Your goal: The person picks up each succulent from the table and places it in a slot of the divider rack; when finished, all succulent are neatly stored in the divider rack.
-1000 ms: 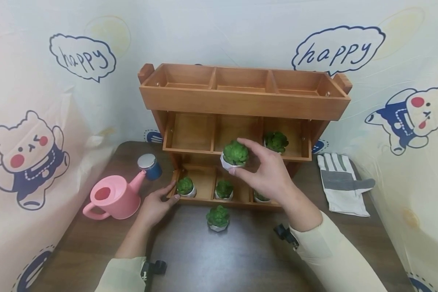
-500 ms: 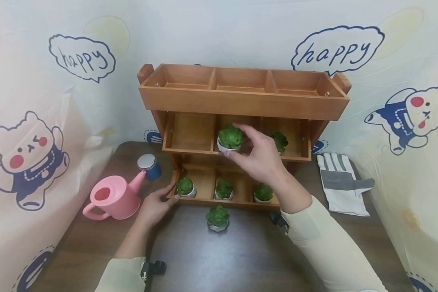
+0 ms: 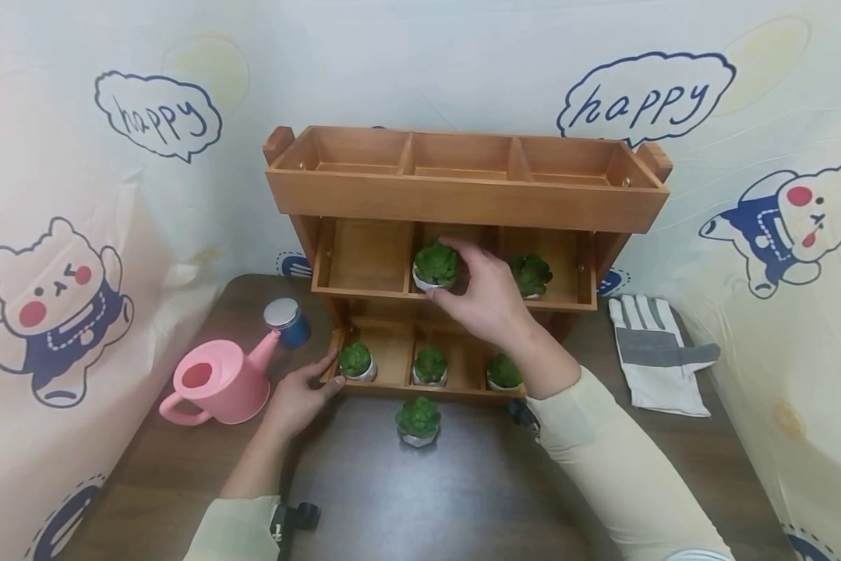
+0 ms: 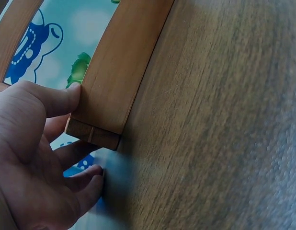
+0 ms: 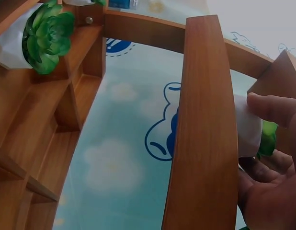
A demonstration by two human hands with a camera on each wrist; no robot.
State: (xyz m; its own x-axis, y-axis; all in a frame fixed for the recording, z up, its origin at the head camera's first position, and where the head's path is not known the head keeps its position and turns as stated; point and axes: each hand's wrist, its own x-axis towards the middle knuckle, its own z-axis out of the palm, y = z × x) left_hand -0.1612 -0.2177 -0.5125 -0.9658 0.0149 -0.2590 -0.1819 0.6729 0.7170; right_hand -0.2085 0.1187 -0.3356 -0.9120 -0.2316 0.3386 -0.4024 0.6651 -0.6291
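My right hand (image 3: 489, 300) pinches a small potted succulent (image 3: 436, 265) between thumb and fingers. It is at the middle compartment of the wooden shelf's middle tier; the right wrist view shows its white pot (image 5: 248, 127) behind the front board (image 5: 203, 120). Whether the pot touches the tier floor is hidden. At the lower left, my left hand (image 3: 299, 401) grips the corner of the three-tier wooden shelf (image 3: 462, 201), thumb on the board's edge and fingers around its end (image 4: 93, 134). Another succulent (image 3: 531, 275) sits in the middle tier's right compartment.
Bottom-tier compartments hold succulents on the left (image 3: 357, 360), middle (image 3: 430, 365) and right (image 3: 504, 370). One more succulent (image 3: 418, 421) stands on the table before the shelf. A pink watering can (image 3: 220, 382) and blue jar (image 3: 288, 321) are left; a glove (image 3: 659, 354) lies right.
My right hand has carried the succulent forward and slightly left, from in front of the middle tier to its middle compartment. The left hand has stayed at the shelf corner.
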